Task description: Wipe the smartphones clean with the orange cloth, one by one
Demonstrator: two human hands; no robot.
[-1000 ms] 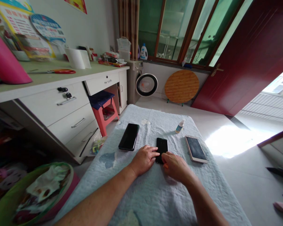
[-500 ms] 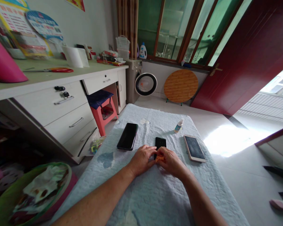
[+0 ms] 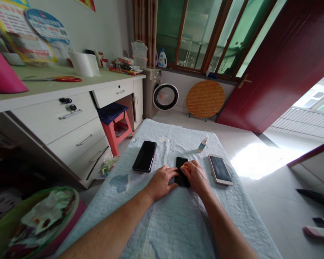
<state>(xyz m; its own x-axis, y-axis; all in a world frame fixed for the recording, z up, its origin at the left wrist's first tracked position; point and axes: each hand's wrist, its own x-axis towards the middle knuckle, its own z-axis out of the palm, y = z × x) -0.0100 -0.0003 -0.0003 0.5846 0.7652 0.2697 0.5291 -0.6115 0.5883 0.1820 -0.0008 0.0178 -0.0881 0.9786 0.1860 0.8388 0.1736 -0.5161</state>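
A small black smartphone [image 3: 182, 178] lies flat on the cloth-covered table in front of me. My left hand [image 3: 162, 182] holds it at its left edge, with fingertips and thumb against the side. My right hand [image 3: 196, 176] is closed on an orange cloth [image 3: 184, 167], pressed to the upper part of the screen; most of the cloth is hidden by the fingers. To the left lies a larger black smartphone [image 3: 145, 156]. On the right are a gold-framed smartphone [image 3: 220, 169] and a small spray bottle [image 3: 202, 144], which stands upright.
A light blue quilted cloth [image 3: 162, 230] covers the table. At the left stand a white desk [image 3: 78, 126], a pink stool [image 3: 118, 131] and a bin full of waste [image 3: 79, 201]. Beyond the table are an open washing machine [image 3: 152, 77] and a round wooden tabletop [image 3: 205, 99].
My right hand has moved the orange cloth from the lower part of the smartphone up its screen, so the lower screen now shows. My left hand stays at the edge.
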